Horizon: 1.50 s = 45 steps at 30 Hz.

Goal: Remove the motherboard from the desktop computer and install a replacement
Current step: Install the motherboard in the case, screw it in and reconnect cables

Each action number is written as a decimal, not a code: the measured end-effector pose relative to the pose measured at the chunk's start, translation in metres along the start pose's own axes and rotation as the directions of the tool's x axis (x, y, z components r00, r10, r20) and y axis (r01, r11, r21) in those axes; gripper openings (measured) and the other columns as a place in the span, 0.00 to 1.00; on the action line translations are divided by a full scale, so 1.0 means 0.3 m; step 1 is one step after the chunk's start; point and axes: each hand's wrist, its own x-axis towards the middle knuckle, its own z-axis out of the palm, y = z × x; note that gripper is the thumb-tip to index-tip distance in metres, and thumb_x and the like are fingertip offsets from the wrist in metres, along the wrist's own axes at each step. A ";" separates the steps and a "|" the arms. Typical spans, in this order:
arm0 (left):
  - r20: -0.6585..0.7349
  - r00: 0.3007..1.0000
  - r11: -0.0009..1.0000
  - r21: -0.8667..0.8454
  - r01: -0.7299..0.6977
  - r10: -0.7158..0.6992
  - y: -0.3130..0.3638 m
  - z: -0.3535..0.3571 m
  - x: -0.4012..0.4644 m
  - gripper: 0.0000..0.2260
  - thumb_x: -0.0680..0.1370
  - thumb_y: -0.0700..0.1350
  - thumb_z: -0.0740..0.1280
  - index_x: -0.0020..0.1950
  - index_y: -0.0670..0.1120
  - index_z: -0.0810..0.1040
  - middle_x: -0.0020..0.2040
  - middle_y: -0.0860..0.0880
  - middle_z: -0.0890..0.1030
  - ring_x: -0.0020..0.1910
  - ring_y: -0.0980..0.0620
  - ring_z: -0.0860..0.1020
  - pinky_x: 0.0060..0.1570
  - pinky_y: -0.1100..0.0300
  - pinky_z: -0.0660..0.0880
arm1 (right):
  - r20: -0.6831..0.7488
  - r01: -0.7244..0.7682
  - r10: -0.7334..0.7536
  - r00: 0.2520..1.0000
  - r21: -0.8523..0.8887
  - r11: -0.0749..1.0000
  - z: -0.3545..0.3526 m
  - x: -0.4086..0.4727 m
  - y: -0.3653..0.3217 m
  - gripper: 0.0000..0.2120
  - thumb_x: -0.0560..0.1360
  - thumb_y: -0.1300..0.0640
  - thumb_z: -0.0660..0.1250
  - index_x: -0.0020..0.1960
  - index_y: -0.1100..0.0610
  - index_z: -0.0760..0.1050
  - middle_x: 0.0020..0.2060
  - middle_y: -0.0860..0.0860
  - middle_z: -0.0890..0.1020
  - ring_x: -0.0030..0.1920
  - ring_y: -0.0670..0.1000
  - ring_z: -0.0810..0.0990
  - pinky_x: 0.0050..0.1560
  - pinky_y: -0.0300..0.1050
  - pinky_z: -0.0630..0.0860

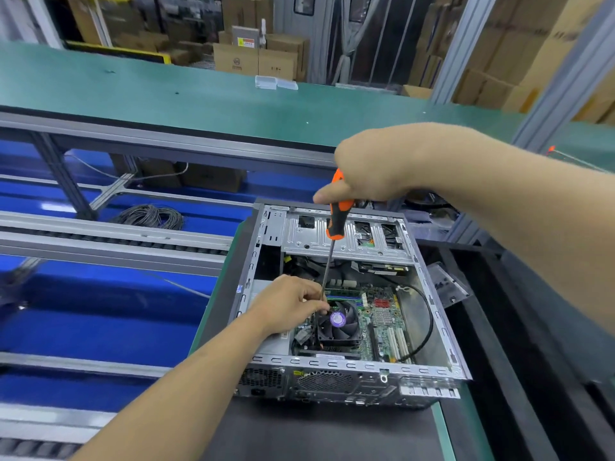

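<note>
Over the open computer case [349,364], the right hand [376,164] grips a screwdriver [337,217] while left hand [286,306] fingers pinch its shaft.

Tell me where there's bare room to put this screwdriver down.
Bare spots: the dark mat in front of the computer case, and the green bench behind it. Inside the case it is crowded around the fan.

Green-edged bench [447,434] with dark mat [316,434], open computer case [332,371] on the mat.
</note>
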 end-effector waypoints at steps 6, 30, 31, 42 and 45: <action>-0.001 1.000 0.996 -0.083 0.029 -0.029 0.000 -0.001 -0.005 0.03 0.77 0.51 0.72 0.48 0.56 0.87 0.49 0.59 0.86 0.51 0.62 0.81 0.57 0.55 0.78 | -0.148 0.423 -0.404 0.903 0.141 0.895 0.005 -0.026 0.022 0.11 0.76 0.48 0.70 0.47 0.51 0.69 0.35 0.44 0.73 0.34 0.43 0.71 0.34 0.43 0.64; 0.015 1.000 1.000 -0.006 0.009 -0.009 -0.008 0.002 0.000 0.09 0.78 0.53 0.71 0.42 0.51 0.86 0.41 0.53 0.86 0.44 0.50 0.83 0.49 0.52 0.79 | -0.016 0.374 -0.375 0.927 0.117 0.920 -0.002 -0.012 0.033 0.16 0.77 0.51 0.66 0.62 0.45 0.66 0.48 0.52 0.76 0.45 0.57 0.79 0.49 0.58 0.77; 0.018 1.000 1.000 -0.007 0.012 -0.012 -0.010 0.003 0.000 0.10 0.78 0.53 0.71 0.42 0.50 0.86 0.41 0.53 0.86 0.44 0.49 0.83 0.49 0.52 0.79 | -0.023 0.309 -0.309 0.951 0.152 0.939 -0.006 -0.014 0.027 0.20 0.77 0.43 0.66 0.65 0.47 0.65 0.46 0.53 0.78 0.42 0.59 0.82 0.47 0.56 0.79; 0.013 1.000 1.000 0.023 0.005 -0.006 -0.027 0.014 0.006 0.10 0.78 0.56 0.71 0.44 0.52 0.87 0.40 0.52 0.86 0.42 0.47 0.82 0.45 0.52 0.79 | -0.091 0.257 -0.254 0.963 0.020 0.966 -0.004 -0.018 -0.010 0.25 0.76 0.34 0.61 0.56 0.56 0.73 0.39 0.50 0.78 0.40 0.53 0.80 0.39 0.46 0.75; 0.000 1.000 0.999 0.035 -0.009 0.009 -0.029 0.016 0.009 0.11 0.78 0.56 0.70 0.44 0.50 0.87 0.41 0.52 0.86 0.42 0.45 0.83 0.45 0.53 0.79 | -0.091 0.409 -0.401 0.911 0.085 0.909 -0.009 -0.031 0.004 0.09 0.78 0.49 0.68 0.55 0.51 0.72 0.41 0.45 0.76 0.43 0.51 0.76 0.42 0.47 0.72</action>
